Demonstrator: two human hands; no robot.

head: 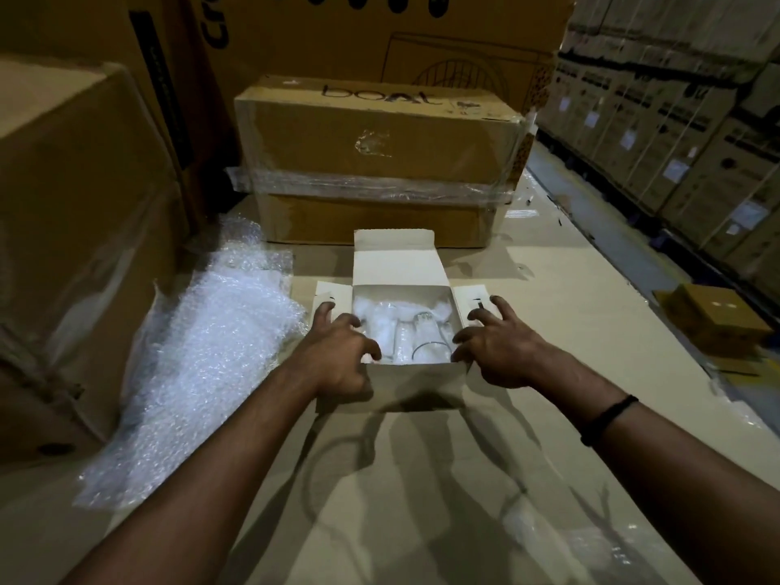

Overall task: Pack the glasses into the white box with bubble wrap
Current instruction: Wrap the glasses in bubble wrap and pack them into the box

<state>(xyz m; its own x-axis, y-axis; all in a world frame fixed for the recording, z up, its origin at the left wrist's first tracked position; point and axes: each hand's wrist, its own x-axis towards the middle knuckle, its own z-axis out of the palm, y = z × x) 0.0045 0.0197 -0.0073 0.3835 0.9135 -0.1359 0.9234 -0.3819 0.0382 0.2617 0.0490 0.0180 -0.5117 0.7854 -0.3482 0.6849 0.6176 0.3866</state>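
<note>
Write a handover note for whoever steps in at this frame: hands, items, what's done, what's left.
Hands: the left hand is curled over the left wall of the white box near the front corner, thumb inside. The right hand grips the right wall the same way.
Items: the box sits on the cardboard surface with its lid and side flaps open. The glasses lie inside among bubble wrap; their count is unclear. A spare sheet of wrap lies left of the box.
Done: glasses are in the box.
Left: probably pad the top, fold the side flaps and close the lid.
</note>
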